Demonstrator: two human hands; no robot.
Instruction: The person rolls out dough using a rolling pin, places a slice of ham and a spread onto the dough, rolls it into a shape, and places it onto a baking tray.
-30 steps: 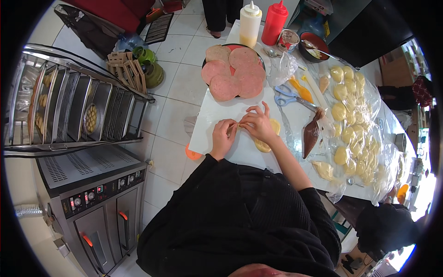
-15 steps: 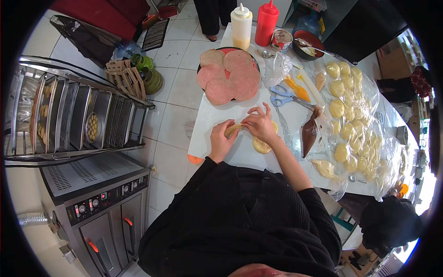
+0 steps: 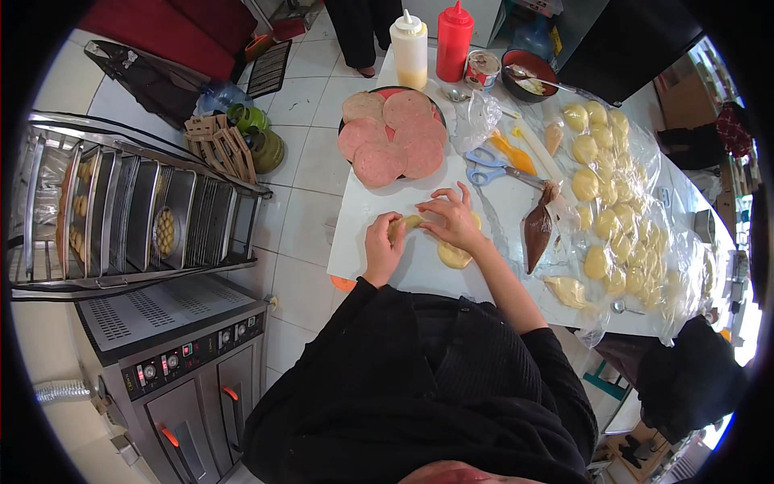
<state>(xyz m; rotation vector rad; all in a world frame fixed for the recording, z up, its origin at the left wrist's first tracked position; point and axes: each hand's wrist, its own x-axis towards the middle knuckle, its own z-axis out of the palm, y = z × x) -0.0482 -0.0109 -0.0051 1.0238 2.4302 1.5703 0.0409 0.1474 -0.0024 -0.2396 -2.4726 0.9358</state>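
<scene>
On the near side of the plate (image 3: 397, 129), the pale dough piece (image 3: 412, 220) is pinched by left hand (image 3: 382, 248) and right hand (image 3: 456, 226), more exposed than a second ago, apparently being shaped

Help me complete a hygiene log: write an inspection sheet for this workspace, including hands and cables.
Surface: white table, crowded on its right side.
Work items: held dough; second dough piece, partly hidden; pink slices; plastic-covered dough balls.
Clutter: scissors, red squeeze bottle, brown-filled piping bag.
Grips: left grip and right grip, both bare, pinch the held dough.
Cables: nothing seen clearly.
Surroundings: oven and tray rack at left.
</scene>
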